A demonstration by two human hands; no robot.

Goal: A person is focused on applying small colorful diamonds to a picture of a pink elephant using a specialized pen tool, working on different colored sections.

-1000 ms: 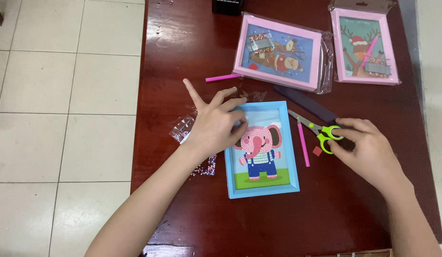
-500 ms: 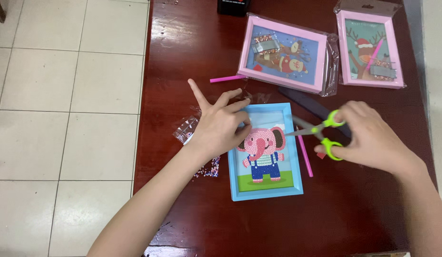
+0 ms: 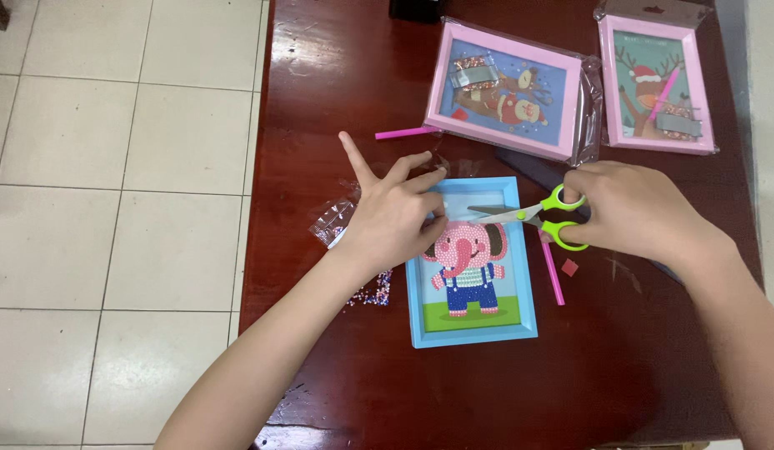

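On the dark red worktop (image 3: pixel 337 67) a blue-framed elephant picture (image 3: pixel 470 267) lies flat between the two hands. The left hand (image 3: pixel 395 221) rests over the frame's upper left corner, its fingers (image 3: pixel 416 179) pinching a bit of clear film at the top edge, index finger sticking up and away; that grip seems meant to hold the film taut for cutting. The right hand (image 3: pixel 633 208) has its fingers through the green handles of the scissors (image 3: pixel 528 215), blades nearly closed and pointing left across the frame's top toward the pinched film. A pink stick (image 3: pixel 552 271) lies just beside the frame. Compared with half a second ago, the scissors have come lower and further left, over the picture, while the left hand has kept its place.
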